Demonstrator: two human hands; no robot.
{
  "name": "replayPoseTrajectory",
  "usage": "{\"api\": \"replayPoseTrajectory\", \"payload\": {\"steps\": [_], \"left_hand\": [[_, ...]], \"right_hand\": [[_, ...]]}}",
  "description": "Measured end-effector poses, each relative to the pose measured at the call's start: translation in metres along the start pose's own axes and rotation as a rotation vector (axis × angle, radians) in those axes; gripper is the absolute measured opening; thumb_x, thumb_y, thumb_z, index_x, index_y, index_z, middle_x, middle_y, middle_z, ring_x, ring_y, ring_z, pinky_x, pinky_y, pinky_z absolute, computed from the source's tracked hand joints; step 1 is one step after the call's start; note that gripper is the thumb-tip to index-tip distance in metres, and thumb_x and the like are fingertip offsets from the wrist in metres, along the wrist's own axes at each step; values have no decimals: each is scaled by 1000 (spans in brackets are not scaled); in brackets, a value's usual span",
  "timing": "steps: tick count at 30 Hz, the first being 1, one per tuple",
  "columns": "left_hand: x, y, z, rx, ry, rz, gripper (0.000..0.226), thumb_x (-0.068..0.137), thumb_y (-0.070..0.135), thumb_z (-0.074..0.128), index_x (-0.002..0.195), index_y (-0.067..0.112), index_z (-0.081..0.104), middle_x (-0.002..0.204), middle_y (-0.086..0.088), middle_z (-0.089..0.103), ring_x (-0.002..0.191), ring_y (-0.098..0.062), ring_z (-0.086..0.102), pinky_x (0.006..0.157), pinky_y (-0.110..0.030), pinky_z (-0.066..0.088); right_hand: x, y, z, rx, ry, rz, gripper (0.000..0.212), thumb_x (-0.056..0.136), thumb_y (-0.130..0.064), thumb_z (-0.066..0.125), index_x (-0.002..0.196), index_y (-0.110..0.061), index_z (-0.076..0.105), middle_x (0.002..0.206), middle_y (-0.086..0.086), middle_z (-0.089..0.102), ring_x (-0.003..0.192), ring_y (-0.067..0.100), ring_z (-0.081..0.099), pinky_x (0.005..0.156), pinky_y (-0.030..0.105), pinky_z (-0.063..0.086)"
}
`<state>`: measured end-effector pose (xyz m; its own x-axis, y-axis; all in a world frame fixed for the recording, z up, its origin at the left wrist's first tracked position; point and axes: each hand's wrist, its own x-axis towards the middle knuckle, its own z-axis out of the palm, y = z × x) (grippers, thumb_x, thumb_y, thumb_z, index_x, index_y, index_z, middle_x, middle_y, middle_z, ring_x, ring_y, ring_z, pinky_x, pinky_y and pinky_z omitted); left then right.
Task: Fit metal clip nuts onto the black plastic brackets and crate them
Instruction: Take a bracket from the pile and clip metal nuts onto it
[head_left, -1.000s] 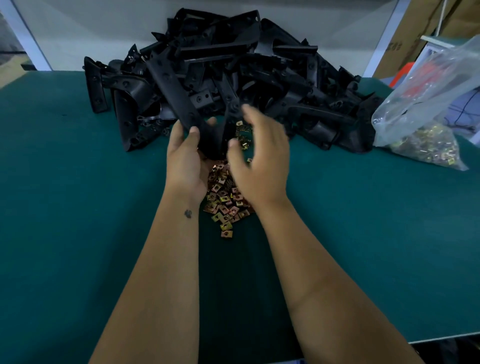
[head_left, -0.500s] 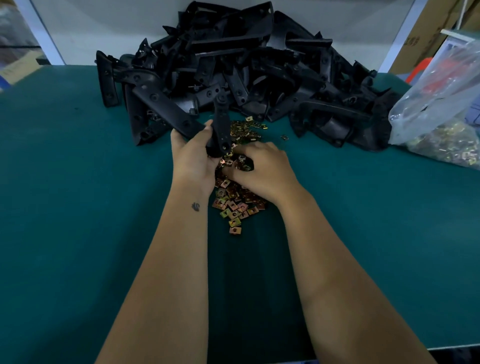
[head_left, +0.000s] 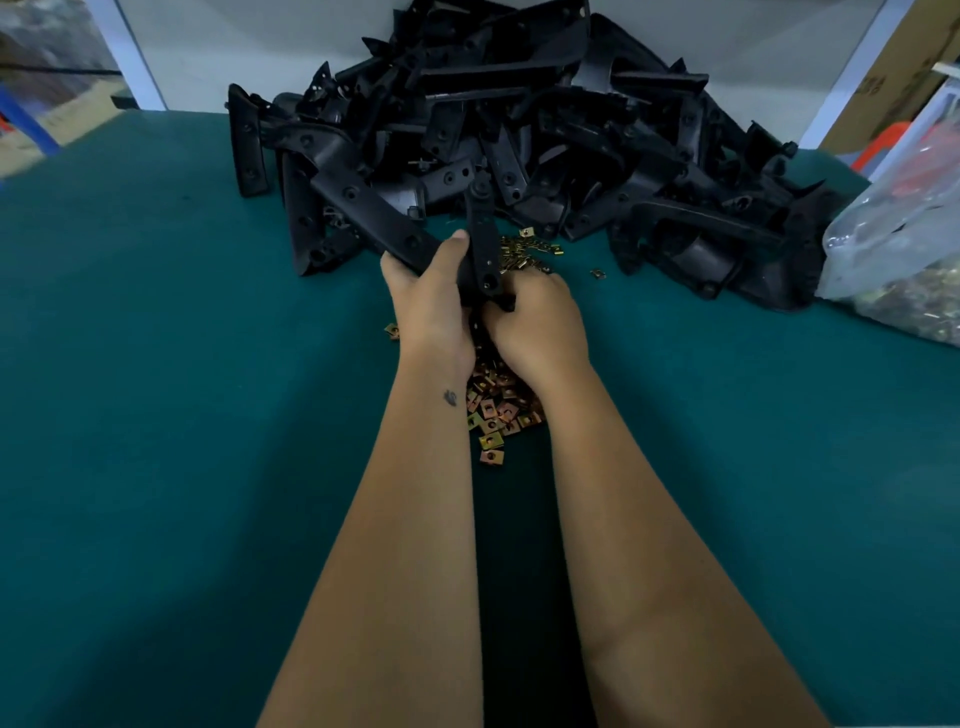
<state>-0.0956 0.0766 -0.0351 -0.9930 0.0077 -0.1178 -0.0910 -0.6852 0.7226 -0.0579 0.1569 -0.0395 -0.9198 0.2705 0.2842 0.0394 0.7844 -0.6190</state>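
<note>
— Black bracket (head_left: 387, 221): one in the left hand (head_left: 434, 306), fingers curled round it, above loose clip nuts (head_left: 498, 410). Right hand (head_left: 535, 327)?
— Curled at its lower end; contents hidden.
— Containers?
— One clear bag (head_left: 904, 249), nuts inside.

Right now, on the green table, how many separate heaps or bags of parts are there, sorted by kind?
Heap of black brackets: 1
Loose piles of metal clip nuts: 2, one near the wrists, one past the hands
Clear plastic bag of clip nuts: 1
Bracket held in the left hand and right hand: 1
Total: 5
</note>
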Motion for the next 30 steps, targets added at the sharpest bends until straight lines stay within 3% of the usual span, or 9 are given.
{"api": "replayPoseTrajectory", "payload": {"steps": [2, 8, 11, 13, 19, 25, 30], "left_hand": [[0, 1, 0, -18, 8, -19, 51, 91, 7, 66, 135, 11, 41, 114, -9, 60, 95, -20, 65, 89, -38, 57], [1, 6, 0, -73, 32, -76, 41, 91, 7, 66, 126, 14, 46, 105, -5, 65, 90, -18, 68, 72, -32, 57], [-1, 5, 4, -44, 17, -75, 41, 91, 13, 69, 125, 17, 47, 104, -3, 67, 83, -13, 71, 69, -29, 57], [-2, 5, 5, -44, 6, -75, 44, 90, 16, 71, 126, 17, 47, 104, -3, 67, 80, -10, 72, 69, -28, 57], [-3, 6, 6, -45, 4, -87, 45, 88, 14, 73, 125, 17, 47, 108, -5, 69, 87, -13, 73, 70, -28, 57], [-2, 6, 5, 0, 23, -96, 31, 88, 10, 70, 110, 18, 49, 102, -3, 69, 87, -13, 71, 64, -25, 56], [-3, 7, 5, -7, -5, -107, 31, 88, 6, 70, 110, 17, 50, 101, -4, 69, 91, -16, 71, 72, -29, 57]], "right_hand": [[0, 2, 2, 0, 7, 1, 14, 90, -16, 55, 89, -10, 67, 94, 9, 66, 98, 32, 54, 80, 45, 48], [0, 3, 0, 127, 187, 48, 15, 92, -24, 63, 99, -13, 70, 99, 2, 68, 95, 21, 61, 81, 38, 50], [-1, 3, -4, 353, 306, 117, 3, 89, -18, 69, 91, -16, 69, 88, -5, 67, 81, 3, 60, 73, 20, 50], [0, 4, -9, 495, 334, 163, 7, 85, -11, 71, 88, -18, 70, 82, -10, 66, 76, -3, 60, 70, 9, 47], [4, 11, -18, 755, 269, 228, 27, 84, 2, 68, 94, -22, 74, 93, -7, 73, 92, 5, 68, 81, 13, 51], [5, 12, -19, 882, 299, 192, 33, 83, 12, 64, 94, -18, 73, 91, -3, 73, 87, 3, 68, 79, 14, 51], [4, 12, -20, 904, 294, 168, 36, 82, 13, 64, 101, -17, 70, 92, -3, 72, 86, 2, 68, 80, 16, 51]]}}
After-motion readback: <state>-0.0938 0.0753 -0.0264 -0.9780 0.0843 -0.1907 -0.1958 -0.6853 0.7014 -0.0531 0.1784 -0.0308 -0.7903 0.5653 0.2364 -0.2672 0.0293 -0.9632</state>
